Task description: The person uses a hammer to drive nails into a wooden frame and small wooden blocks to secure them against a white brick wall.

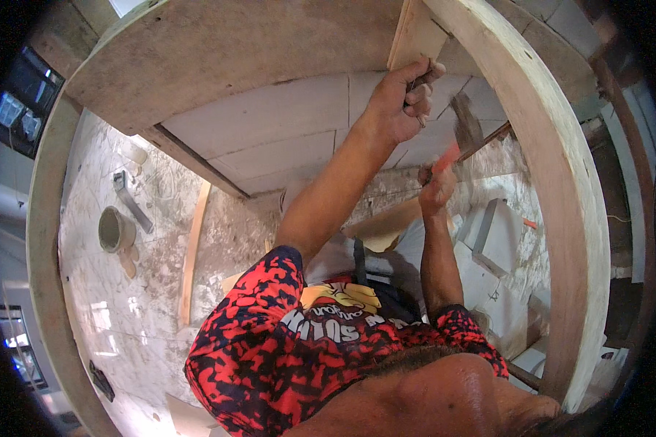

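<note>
Hammer (head blurred) — right fingers clenched round it, left fingers curled, hold unclear

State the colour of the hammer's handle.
The handle is orange-red, slightly motion-blurred; it shows best in the head view.

Red-handled hammer, blurred, tilted, pale board

A pale, smeared floor carries the loose things. Towards the person's left, a round grey tub sits just beside a bent metal piece, with a long wooden strip lying nearer the body. A small dark object, its kind unclear, lies farther down that side, near the upright timber.
</note>
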### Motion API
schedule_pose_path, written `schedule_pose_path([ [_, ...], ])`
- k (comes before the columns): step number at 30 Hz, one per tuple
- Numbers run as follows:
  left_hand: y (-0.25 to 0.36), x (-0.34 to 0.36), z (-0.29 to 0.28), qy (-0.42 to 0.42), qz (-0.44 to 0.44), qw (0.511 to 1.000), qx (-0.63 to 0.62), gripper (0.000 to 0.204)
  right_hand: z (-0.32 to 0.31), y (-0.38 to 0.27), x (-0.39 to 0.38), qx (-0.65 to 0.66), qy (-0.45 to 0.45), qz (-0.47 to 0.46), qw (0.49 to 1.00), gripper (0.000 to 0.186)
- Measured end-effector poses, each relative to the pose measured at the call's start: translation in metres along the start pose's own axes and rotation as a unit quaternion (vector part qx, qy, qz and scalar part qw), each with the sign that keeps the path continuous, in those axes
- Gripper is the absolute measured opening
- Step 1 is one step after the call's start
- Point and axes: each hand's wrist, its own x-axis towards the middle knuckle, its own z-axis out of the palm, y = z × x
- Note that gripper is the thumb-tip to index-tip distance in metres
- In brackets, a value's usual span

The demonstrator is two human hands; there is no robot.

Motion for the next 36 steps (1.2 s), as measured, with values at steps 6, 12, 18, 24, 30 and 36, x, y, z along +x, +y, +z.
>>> schedule_pose_path([
  [6, -0.005, 0.004, -0.004, 0.009, 0.004, 1.000, 0.010, 0.013, -0.001, 0.033, 0.007, -0.106, 0.035, -0.063, 0.992, 0.054],
  [12, -0.003, 0.000, 0.001, 0.003, 0.011, 1.000, 0.018, 0.012, 0.004, 0.022, 0.000, -0.006, 0.058, -0.102, 0.993, 0.058],
  [18, -0.001, 0.001, -0.001, 0.005, 0.018, 1.000, 0.024, 0.012, -0.006, 0.033, 0.000, 0.000, 0.005, -0.033, 0.999, 0.043],
  [24, -0.005, 0.004, -0.008, 0.002, 0.004, 1.000, 0.012, 0.012, -0.005, 0.043, 0.008, -0.121, 0.016, -0.047, 0.991, 0.051],
  [30, -0.003, 0.002, -0.004, 0.007, 0.008, 1.000, 0.021, 0.012, 0.000, 0.044, 0.009, -0.122, 0.024, -0.073, 0.990, 0.051],
  [36, 0.000, -0.001, -0.002, 0.004, 0.004, 1.000, 0.020, 0.014, 0.004, 0.012, 0.004, 0.188, 0.067, 0.044, 0.979, 0.051],
])
